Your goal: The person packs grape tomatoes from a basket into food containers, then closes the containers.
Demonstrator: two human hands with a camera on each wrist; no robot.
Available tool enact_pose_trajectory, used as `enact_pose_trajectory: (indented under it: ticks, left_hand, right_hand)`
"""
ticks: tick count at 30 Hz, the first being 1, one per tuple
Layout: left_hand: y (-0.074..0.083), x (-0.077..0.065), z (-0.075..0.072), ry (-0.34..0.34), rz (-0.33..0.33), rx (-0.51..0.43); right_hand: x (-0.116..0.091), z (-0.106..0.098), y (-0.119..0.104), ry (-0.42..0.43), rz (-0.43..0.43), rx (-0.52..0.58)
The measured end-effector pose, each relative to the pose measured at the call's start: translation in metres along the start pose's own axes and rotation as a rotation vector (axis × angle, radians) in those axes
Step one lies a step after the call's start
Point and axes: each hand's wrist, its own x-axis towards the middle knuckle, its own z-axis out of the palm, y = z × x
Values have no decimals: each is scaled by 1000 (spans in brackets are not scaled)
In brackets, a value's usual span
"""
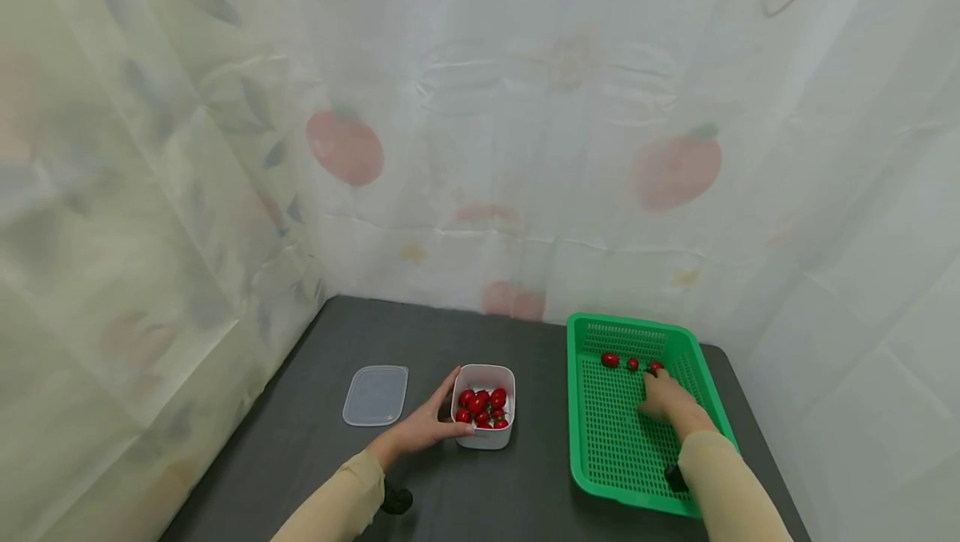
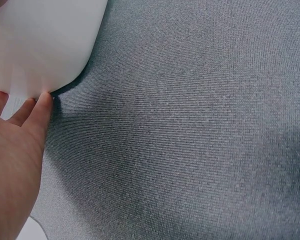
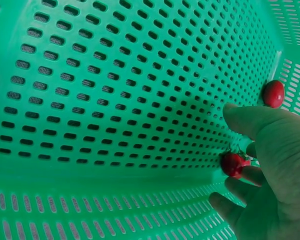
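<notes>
A small white plastic container [image 1: 483, 439] stands on the table with several red cherry tomatoes [image 1: 477, 404] inside. My left hand [image 1: 423, 428] holds it from the left, thumb along the near side and fingers at the far left; in the left wrist view, fingertips [image 2: 45, 97] meet its lower edge. My right hand [image 1: 666, 398] reaches into a green plastic basket [image 1: 600, 442], toward its far right end. In the right wrist view, the thumb is spread from the fingers, which are right at one cherry tomato [image 3: 232, 165]. Another cherry tomato [image 3: 274, 94] lies beyond the thumb.
Left of the container lies a translucent square lid [image 1: 377, 396] on the dark grey table [image 1: 450, 333]. Two more cherry tomatoes, one at the far left [image 1: 610, 358] of the basket, lie near its far wall. A patterned curtain [image 1: 480, 150] hangs behind the table and at its sides.
</notes>
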Motion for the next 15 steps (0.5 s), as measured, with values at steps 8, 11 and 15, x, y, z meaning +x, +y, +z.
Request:
enact_pose_trajectory:
  ticks: [8,11,15]
  left_hand:
    - [-2,0,-1,1,-4,7]
    - [-1,-1,-1,-1,-5,6]
    - [1,-2,0,-3,2,-1]
  right_hand:
    - [-4,-2,-1,-13,35,2]
    - [-4,-3,-1,-19,44,-3]
    - [-2,-2,0,-20,53,-26]
